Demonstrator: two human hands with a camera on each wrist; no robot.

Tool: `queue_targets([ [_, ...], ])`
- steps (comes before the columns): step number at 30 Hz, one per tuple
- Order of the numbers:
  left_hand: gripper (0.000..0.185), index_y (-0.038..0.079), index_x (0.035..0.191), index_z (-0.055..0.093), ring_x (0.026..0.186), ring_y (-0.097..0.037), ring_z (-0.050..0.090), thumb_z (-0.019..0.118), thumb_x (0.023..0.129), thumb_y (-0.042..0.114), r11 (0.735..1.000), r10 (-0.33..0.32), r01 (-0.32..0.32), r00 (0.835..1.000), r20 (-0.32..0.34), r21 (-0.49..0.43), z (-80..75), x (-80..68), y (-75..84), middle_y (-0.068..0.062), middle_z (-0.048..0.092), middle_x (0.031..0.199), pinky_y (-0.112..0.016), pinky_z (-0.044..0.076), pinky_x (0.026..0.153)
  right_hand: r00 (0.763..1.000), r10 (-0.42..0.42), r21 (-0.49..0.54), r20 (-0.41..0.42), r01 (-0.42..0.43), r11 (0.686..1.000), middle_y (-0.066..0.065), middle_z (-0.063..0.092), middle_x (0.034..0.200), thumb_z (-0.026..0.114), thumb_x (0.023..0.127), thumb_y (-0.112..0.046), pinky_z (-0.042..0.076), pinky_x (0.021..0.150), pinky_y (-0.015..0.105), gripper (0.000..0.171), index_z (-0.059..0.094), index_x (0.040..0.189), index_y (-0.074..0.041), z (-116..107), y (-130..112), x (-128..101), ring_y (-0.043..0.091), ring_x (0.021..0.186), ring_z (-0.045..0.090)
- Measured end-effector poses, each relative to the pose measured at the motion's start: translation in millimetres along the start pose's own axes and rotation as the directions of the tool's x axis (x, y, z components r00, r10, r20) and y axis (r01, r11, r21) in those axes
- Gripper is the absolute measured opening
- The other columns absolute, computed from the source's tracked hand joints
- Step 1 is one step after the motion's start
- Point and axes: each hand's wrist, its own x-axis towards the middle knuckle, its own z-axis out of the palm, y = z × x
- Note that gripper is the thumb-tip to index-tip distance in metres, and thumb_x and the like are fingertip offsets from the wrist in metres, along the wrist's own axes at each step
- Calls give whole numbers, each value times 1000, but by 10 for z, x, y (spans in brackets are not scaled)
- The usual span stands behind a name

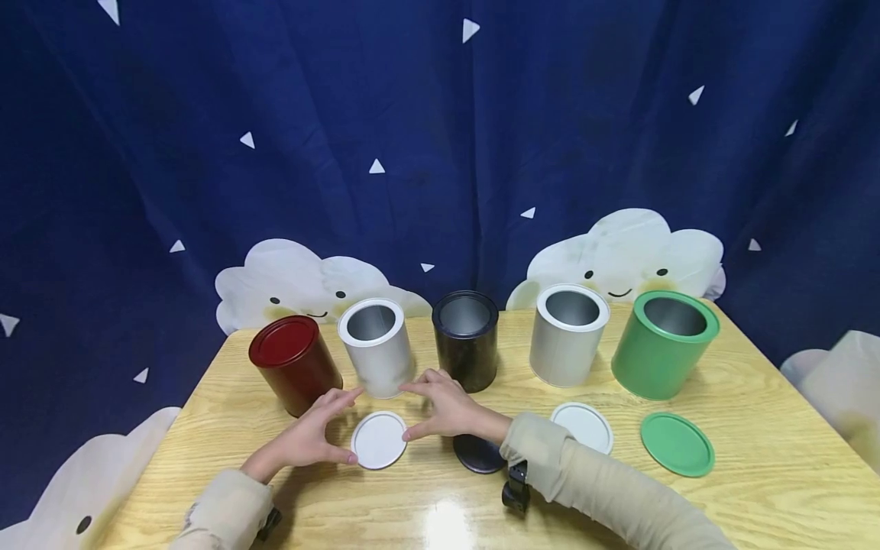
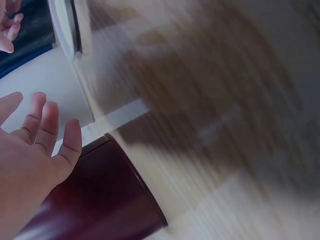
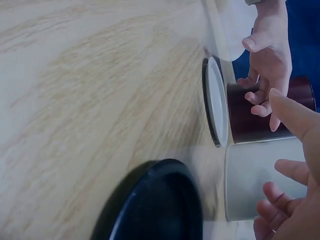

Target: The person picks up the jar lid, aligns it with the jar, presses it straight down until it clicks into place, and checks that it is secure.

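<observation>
Between my two hands a round white lid lies flat on the table, just in front of an open white can. My left hand is at the lid's left side, its fingers spread and its thumb tip right at the rim. From the other side my right hand reaches in, thumb tip at the lid's right edge and fingers extended toward the white can's base. Neither hand holds anything. A dark red can, with its lid on, stands beside the left hand. Under the right wrist lies a black lid, partly hidden in the head view.
An open black can, a second open white can and an open green can continue the row rightward. Another white lid and a green lid lie before them. A blue curtain hangs behind the table.
</observation>
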Motion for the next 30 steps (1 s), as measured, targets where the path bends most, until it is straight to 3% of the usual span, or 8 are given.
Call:
queue_targets([
  [5,90,-4,134,39,98,-27,42,84,61,25,999,-29,29,999,24,26,24,11,-26,-15,48,108,-39,39,79,999,32,-16,40,-32,999,5,51,100,81,62,-39,30,68,28,71,58,124,-11,38,41,5,17,85,39],
  [11,94,-5,133,38,98,-29,39,85,60,29,995,-103,103,991,89,6,15,-4,-21,-15,45,108,-41,37,78,993,70,-28,99,-67,997,4,49,96,82,61,-39,27,65,25,74,56,125,-11,93,45,50,15,83,36],
  [21,93,-6,134,38,97,-27,36,84,61,31,986,-168,165,969,182,31,14,42,-29,-13,42,108,-38,34,78,977,132,-119,166,-113,986,4,47,102,82,59,-44,28,68,27,81,53,129,-15,141,53,83,18,91,37],
  [30,86,-4,129,45,100,-29,35,84,60,29,977,-213,200,956,203,80,44,76,-22,-10,41,109,-40,34,81,963,169,-170,210,-135,976,0,41,98,81,58,-46,26,68,29,82,53,129,-18,222,41,82,17,89,33],
])
